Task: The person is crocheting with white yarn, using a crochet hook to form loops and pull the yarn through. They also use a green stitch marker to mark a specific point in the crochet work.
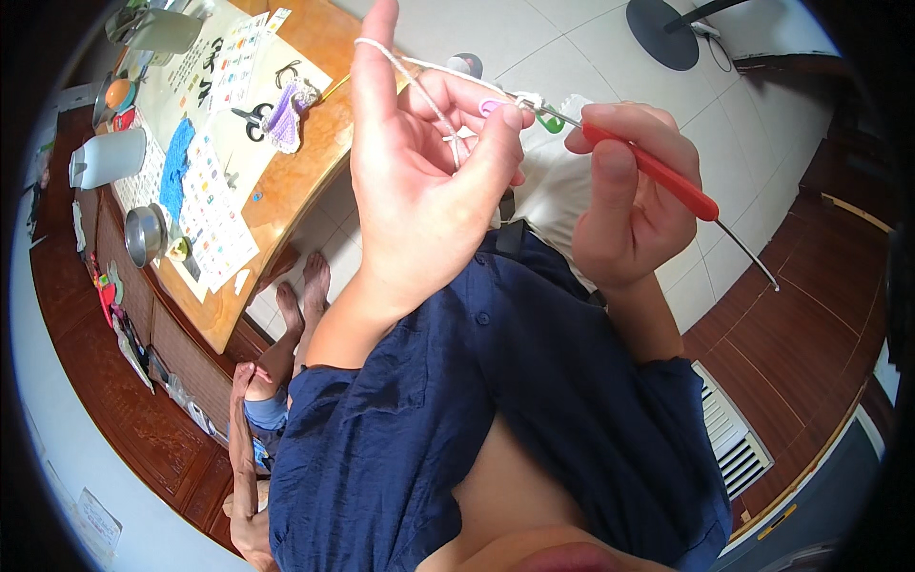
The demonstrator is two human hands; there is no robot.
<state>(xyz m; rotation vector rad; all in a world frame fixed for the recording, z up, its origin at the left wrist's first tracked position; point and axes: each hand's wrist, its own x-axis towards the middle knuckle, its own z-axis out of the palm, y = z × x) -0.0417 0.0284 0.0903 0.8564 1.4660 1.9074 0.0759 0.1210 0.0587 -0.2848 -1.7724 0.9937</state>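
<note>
White yarn (434, 107) loops over the raised index finger of my left hand (415, 191) and crosses its palm. That hand's thumb and middle finger pinch a small piece of white crochet work (526, 99). On or beside the piece sit a pink stitch marker (491, 107) and a green stitch marker (551, 123). In my right hand (640, 205) is a crochet hook (675, 178) with a red handle and metal ends, held like a pencil. Its front tip reaches the white work by my left fingertips, where the exact stitch is too small to make out.
A wooden table (286, 195) at the left bears printed sheets, black scissors (252, 121), purple-and-white crochet work (289, 116), blue crochet work (177, 172) and a metal bowl (145, 235). Another person's bare legs (303, 296) show beside it. A round black stand base (661, 34) is on the tiled floor.
</note>
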